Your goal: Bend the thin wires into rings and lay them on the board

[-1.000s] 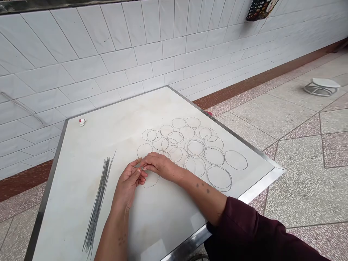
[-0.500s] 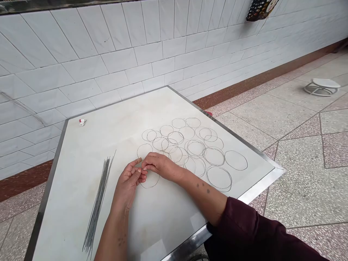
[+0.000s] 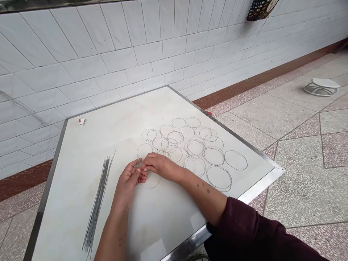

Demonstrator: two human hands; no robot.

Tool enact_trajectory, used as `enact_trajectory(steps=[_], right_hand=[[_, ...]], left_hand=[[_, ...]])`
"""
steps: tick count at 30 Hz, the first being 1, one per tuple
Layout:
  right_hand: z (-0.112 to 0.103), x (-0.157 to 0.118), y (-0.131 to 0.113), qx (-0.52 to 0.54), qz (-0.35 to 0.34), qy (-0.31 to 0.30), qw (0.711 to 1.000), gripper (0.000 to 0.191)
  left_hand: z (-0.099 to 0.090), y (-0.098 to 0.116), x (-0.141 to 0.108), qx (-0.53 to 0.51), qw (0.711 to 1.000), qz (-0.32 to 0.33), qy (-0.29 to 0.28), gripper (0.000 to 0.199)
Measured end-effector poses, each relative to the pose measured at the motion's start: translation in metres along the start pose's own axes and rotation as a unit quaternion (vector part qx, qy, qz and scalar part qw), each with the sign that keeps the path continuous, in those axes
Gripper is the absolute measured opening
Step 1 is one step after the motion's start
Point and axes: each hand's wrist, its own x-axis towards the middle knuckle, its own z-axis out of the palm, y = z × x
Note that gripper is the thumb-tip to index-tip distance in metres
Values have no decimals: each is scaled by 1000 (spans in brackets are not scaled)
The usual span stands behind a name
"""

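A: What carries the items?

B: A white-topped, metal-edged table [image 3: 122, 116]. A spread of wire rings [image 3: 187, 146], many overlapping, lies toward its right-hand edge.

A: Next in size?

B: A bundle of straight wires [image 3: 98, 208], lying inside the left edge and roughly parallel to it, apart from the rings.

A: State of the hands?

B: From where I stand, the right hand [image 3: 160, 166] is nearly closed, thumb and fingertips pinched together on wire. The left hand [image 3: 130, 176] meets it, half closed: index finger stretched out, thumb pressing the wire, remaining fingers curled beneath.

A: On what, exactly?

B: One held ring [image 3: 150, 189], between the bundle and the spread, its lower loop showing below the fingers. The fingertips cover the pinched part; whether it is fastened, I cannot tell.

A: Your finding on handling?

B: In my judgement, very light, thin and springy; easily bent out of round, unlikely to break, apt to roll between fingertips. Best gripped by a firm pinch either side of the join, loop left free. Cut ends may prick.

A: Anything smaller?

B: A red-and-white object [image 3: 82, 122] near the left-hand corner, too small to identify.
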Motion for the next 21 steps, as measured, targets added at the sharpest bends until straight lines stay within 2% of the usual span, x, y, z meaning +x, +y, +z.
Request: enact_trajectory(steps=[12, 21], right_hand=[[1, 1, 3, -15, 18, 19, 1000, 9], [-1, -1, 0, -25, 21, -4, 999, 10]], left_hand=[[3, 2, -3, 19, 1000, 10, 0, 54], [1, 4, -2, 24, 1000, -1, -1, 60]])
